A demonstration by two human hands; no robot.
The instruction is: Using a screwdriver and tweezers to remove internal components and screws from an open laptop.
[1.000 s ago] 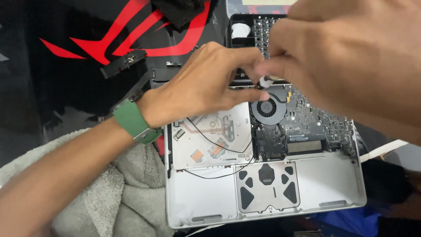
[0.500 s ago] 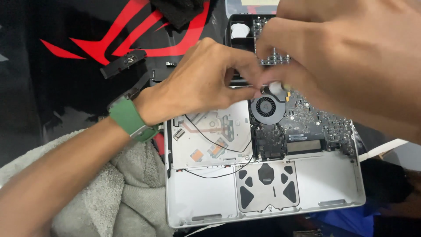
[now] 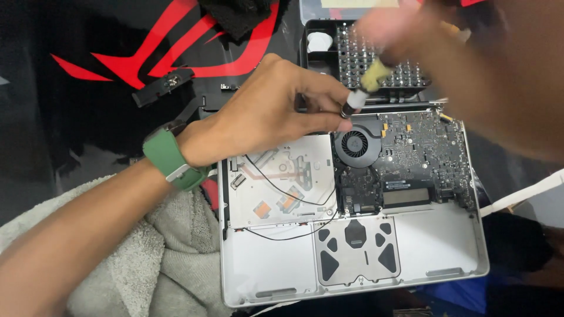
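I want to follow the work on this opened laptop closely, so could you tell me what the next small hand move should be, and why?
Probably bring the brush down a little onto the fan. The blurred right hand holds the brush with its tip just above the fan's top edge, while the left hand pinches something small beside it that I cannot identify, near the laptop hinge edge.

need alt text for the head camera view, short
Two bare hands work over an opened laptop: the left hand, green watch band on its wrist, pinches near the fan, while the blurred right hand holds a small brush.
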